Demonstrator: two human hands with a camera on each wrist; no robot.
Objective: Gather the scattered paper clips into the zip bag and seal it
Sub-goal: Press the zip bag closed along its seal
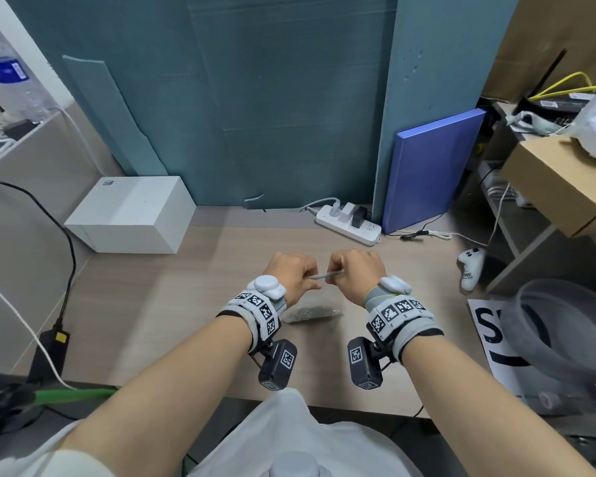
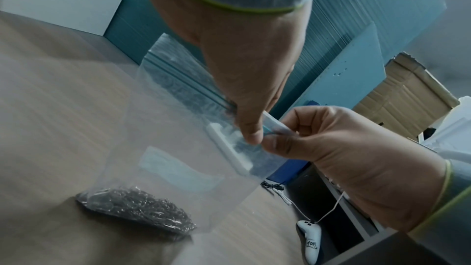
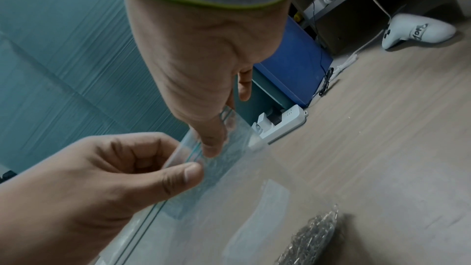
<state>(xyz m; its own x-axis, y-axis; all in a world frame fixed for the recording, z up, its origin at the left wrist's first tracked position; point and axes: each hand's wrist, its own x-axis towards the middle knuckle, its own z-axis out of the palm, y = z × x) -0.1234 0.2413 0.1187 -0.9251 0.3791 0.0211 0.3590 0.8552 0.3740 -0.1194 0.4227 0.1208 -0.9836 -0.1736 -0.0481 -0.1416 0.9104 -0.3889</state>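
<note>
A clear zip bag [image 2: 178,128] hangs upright above the wooden table [image 1: 172,304], its bottom resting on the surface. A heap of silver paper clips [image 1: 312,313] [image 2: 137,211] [image 3: 313,235] lies inside at the bottom. My left hand [image 1: 307,277] [image 2: 252,132] pinches the zip strip [image 1: 326,274] between thumb and fingers. My right hand [image 1: 338,270] [image 3: 214,142] pinches the same strip right beside it. The two thumbs nearly touch. In the right wrist view the left hand [image 3: 191,170] grips the strip from below left. I see no loose clips on the table.
A white box [image 1: 131,215] stands at the back left. A power strip [image 1: 348,223] and a blue folder [image 1: 430,173] are at the back right. A white controller [image 1: 472,268] lies to the right. A black adapter [image 1: 54,342] sits at the left edge.
</note>
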